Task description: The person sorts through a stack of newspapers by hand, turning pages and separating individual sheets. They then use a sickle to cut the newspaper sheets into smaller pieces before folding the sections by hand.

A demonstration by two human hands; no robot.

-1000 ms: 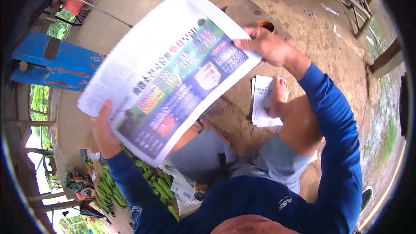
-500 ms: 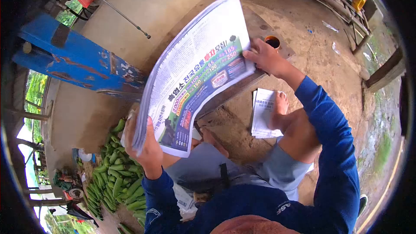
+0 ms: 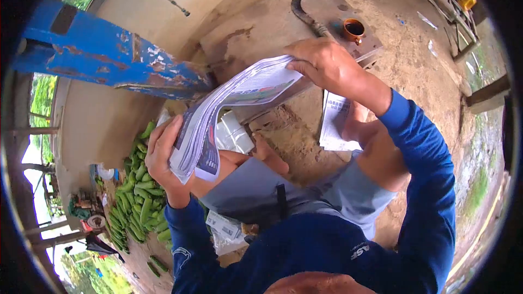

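Observation:
A thick stack of newspaper (image 3: 231, 95) is held up in front of me, sagging between both hands. My left hand (image 3: 166, 160) grips its lower left end, fingers wrapped behind the sheets. At the upper right corner, my right hand (image 3: 327, 65) pinches the edge between thumb and fingers. Beyond the paper, a curved sickle (image 3: 308, 13) and an orange-brown cup (image 3: 353, 30) with dark contents rest on a low wooden board (image 3: 234, 38). Other printed sheets (image 3: 333, 122) lie on the ground beside my foot, and a folded white paper (image 3: 234, 133) lies near the other foot.
Many green gourd-like vegetables (image 3: 139, 201) are heaped at the lower left. A worn blue post (image 3: 109, 54) reaches in from the left. A plastic bag with papers (image 3: 224, 231) sits by my hip. Wooden rails (image 3: 463, 49) stand at the right.
The newspaper has come down and bent, its printed face now mostly turned away. My right hand has moved down and slightly left. The sickle, hidden before, shows now.

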